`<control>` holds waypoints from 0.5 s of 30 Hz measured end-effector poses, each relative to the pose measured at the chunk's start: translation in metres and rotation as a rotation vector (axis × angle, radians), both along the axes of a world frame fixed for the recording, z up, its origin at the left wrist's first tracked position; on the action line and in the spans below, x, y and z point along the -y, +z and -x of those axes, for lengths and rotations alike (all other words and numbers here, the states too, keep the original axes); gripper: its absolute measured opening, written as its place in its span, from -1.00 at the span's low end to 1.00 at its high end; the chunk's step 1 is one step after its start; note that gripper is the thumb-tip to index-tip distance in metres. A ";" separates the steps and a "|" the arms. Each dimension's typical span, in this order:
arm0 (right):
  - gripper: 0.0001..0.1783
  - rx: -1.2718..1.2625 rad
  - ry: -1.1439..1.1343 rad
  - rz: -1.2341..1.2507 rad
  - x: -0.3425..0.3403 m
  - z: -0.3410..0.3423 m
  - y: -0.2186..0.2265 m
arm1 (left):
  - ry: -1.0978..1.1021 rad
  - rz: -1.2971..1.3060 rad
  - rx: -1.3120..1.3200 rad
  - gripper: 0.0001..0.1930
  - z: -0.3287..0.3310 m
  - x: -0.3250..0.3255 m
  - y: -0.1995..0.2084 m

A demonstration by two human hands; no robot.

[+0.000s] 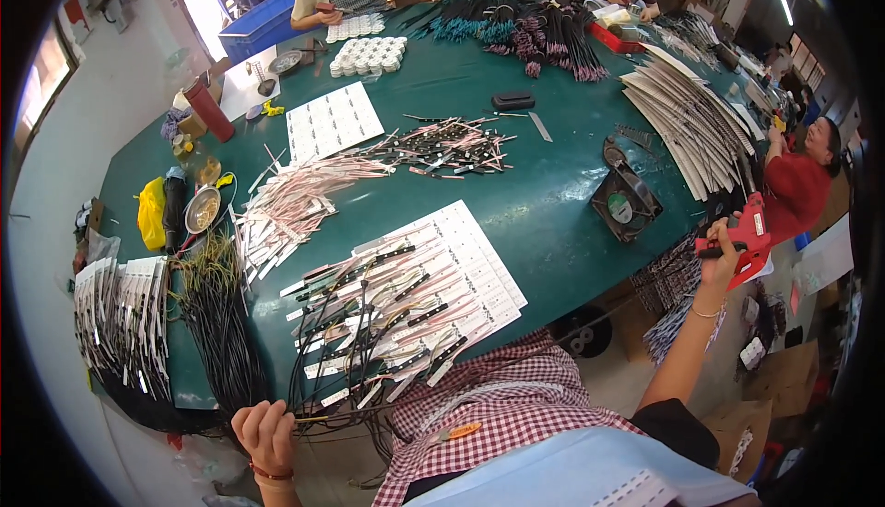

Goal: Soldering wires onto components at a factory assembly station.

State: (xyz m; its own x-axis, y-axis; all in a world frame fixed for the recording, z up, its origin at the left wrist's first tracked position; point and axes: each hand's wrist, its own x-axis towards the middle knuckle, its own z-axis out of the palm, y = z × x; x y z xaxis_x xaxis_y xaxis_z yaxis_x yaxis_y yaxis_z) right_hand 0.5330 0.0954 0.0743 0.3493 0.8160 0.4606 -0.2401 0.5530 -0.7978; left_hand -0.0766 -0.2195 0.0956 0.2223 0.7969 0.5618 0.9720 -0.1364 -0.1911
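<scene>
My right hand (721,251) is raised off the table's right edge, fingers wrapped round a red pistol-shaped tool (756,235) with a black trigger; its exact kind is unclear. Low at the front left, my left hand (265,435) is closed on a thin dark cable (355,410) with a yellowish stretch beside the fingers. Between my hands, a white printed sheet (484,272) lies at the table's near edge. Rows of small strip boards (429,309) with black cables rest on it, the cables hanging over the edge.
The green table (562,272) holds loose strips (313,184), a black fan (625,201), a cable bundle (217,323), a red flask (208,111) and stacked boards (687,120). Co-workers sit at the far side; a person in red (800,180) is beyond the tool at right.
</scene>
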 end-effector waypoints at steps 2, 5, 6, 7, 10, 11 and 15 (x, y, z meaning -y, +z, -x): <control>-0.53 0.042 0.032 0.010 0.000 0.010 0.001 | 0.027 0.057 0.162 -0.78 0.008 0.002 -0.010; -0.52 0.027 0.046 0.003 0.002 0.014 0.001 | 0.054 0.045 0.125 -0.76 0.009 0.001 -0.012; -0.51 0.001 0.057 0.000 0.002 0.015 0.001 | 0.075 0.062 0.075 -0.75 0.009 0.000 -0.012; -0.51 0.003 0.056 0.001 0.004 0.016 0.001 | 0.073 0.063 0.077 -0.75 0.010 -0.001 -0.014; -0.51 -0.020 0.073 -0.009 0.007 0.022 0.002 | 0.103 0.063 0.094 -0.76 0.014 -0.003 -0.020; -0.51 -0.029 0.075 -0.005 0.008 0.024 0.004 | 0.103 0.046 0.091 -0.77 0.015 -0.004 -0.022; -0.51 0.007 0.056 -0.005 0.007 0.031 0.008 | 0.047 0.038 0.037 -0.82 0.019 -0.011 -0.022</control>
State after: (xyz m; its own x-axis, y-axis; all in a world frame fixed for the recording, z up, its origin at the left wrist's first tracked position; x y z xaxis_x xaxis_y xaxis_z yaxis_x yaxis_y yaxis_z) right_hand 0.5018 0.0884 0.0819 0.2997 0.8319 0.4671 -0.2647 0.5429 -0.7970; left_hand -0.0954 -0.2086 0.0734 0.1638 0.8268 0.5382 0.9839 -0.0972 -0.1502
